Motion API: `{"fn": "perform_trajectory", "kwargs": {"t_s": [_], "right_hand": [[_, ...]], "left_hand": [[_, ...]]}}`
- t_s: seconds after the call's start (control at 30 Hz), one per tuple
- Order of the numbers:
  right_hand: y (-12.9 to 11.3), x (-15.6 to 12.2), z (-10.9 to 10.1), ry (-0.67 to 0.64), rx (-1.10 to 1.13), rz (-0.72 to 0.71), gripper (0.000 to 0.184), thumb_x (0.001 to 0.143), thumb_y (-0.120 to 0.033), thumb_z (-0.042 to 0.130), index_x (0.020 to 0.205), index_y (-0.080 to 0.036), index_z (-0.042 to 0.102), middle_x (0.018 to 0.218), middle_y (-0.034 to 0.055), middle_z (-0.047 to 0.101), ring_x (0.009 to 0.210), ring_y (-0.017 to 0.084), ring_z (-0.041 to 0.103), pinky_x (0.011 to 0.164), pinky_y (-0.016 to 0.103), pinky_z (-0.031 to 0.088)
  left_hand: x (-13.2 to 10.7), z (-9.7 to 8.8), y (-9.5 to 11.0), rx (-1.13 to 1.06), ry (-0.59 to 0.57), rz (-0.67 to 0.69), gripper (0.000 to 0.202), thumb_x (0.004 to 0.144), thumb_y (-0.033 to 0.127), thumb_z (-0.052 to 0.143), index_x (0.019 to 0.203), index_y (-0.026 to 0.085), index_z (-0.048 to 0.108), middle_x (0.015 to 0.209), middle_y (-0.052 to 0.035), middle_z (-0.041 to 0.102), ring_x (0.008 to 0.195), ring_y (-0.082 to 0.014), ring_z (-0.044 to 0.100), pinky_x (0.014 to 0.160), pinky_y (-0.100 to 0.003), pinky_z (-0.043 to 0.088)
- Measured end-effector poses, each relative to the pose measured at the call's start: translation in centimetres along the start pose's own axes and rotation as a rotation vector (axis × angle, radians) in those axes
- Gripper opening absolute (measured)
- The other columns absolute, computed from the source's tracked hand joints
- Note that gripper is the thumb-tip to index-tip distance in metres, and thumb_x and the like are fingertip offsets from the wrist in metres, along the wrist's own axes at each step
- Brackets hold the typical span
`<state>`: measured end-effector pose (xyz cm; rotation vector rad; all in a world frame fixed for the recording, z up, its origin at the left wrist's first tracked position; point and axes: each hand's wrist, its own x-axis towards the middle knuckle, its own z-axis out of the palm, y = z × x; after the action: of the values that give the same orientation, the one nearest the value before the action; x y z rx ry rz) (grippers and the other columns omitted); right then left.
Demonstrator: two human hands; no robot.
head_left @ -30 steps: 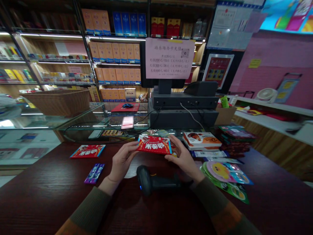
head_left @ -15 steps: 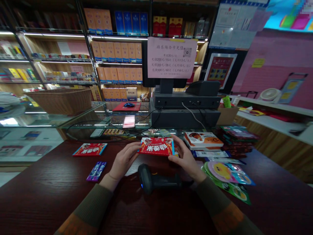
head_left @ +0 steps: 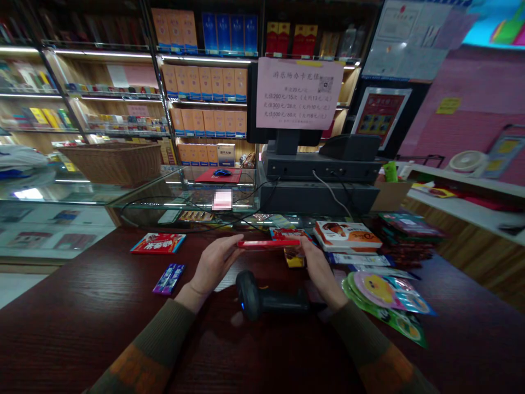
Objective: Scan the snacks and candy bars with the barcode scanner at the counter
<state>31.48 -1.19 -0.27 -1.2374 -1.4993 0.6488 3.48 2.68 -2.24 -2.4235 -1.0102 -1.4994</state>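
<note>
Between my left hand [head_left: 213, 265] and my right hand [head_left: 320, 271] a flat red snack packet [head_left: 267, 244] is held by its two ends, turned almost edge-on to me. Just behind it lie another red packet [head_left: 286, 234] and a small yellow packet [head_left: 294, 257]. A black handheld barcode scanner [head_left: 262, 296] rests on the dark wooden counter [head_left: 82, 306] under my wrists, touching neither hand. To the left are a matching red packet [head_left: 158, 243] and a purple bar [head_left: 168, 278].
A white-and-orange box [head_left: 346, 236], stacked packets [head_left: 408, 232] and round cartoon packets [head_left: 385, 298] lie to the right. Beyond stand a glass display case [head_left: 184, 205] with cables on it, a black till [head_left: 320, 180], a wicker basket [head_left: 112, 163] and stocked shelves [head_left: 205, 82].
The red packet has tipped from lying face-up to nearly edge-on, uncovering the packets behind it. The whole view has shifted slightly, with the background moving right.
</note>
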Motion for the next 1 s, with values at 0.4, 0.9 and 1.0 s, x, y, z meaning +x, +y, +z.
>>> {"fn": "perform_trajectory", "kwargs": {"t_s": [0.4, 0.9, 1.0], "right_hand": [[-0.3, -0.6, 0.6, -0.033, -0.026, -0.073, 0.052, 0.101, -0.051, 0.04, 0.146, -0.026, 0.049, 0.129, 0.0091, 0.069, 0.122, 0.024, 0.062, 0.111, 0.046, 0.043], [-0.3, -0.8, 0.5, -0.033, -0.91, -0.564, 0.08, 0.085, -0.03, 0.069, 0.156, -0.025, 0.032, 0.151, 0.0082, 0.052, 0.151, 0.034, 0.026, 0.122, 0.065, 0.011], [-0.7, -0.9, 0.5, -0.031, -0.916, -0.595, 0.074, 0.086, -0.03, 0.068, 0.154, -0.024, 0.037, 0.148, 0.0087, 0.055, 0.149, 0.034, 0.03, 0.122, 0.066, 0.008]], "left_hand": [[1.0, 1.1, 1.5, -0.428, -0.035, -0.44, 0.026, 0.095, 0.033, 0.057, 0.118, 0.023, 0.063, 0.104, -0.0043, 0.071, 0.093, -0.0164, 0.069, 0.082, -0.028, 0.056], [1.7, 1.3, 1.4, -0.686, 0.044, -0.708, 0.035, 0.083, 0.038, 0.067, 0.113, 0.02, 0.059, 0.085, 0.0012, 0.066, 0.077, -0.0136, 0.065, 0.072, -0.026, 0.053], [1.5, 1.3, 1.2, -0.661, 0.029, -0.695, 0.036, 0.085, 0.04, 0.065, 0.115, 0.02, 0.059, 0.086, 0.0004, 0.066, 0.079, -0.0146, 0.066, 0.073, -0.027, 0.054]]}}
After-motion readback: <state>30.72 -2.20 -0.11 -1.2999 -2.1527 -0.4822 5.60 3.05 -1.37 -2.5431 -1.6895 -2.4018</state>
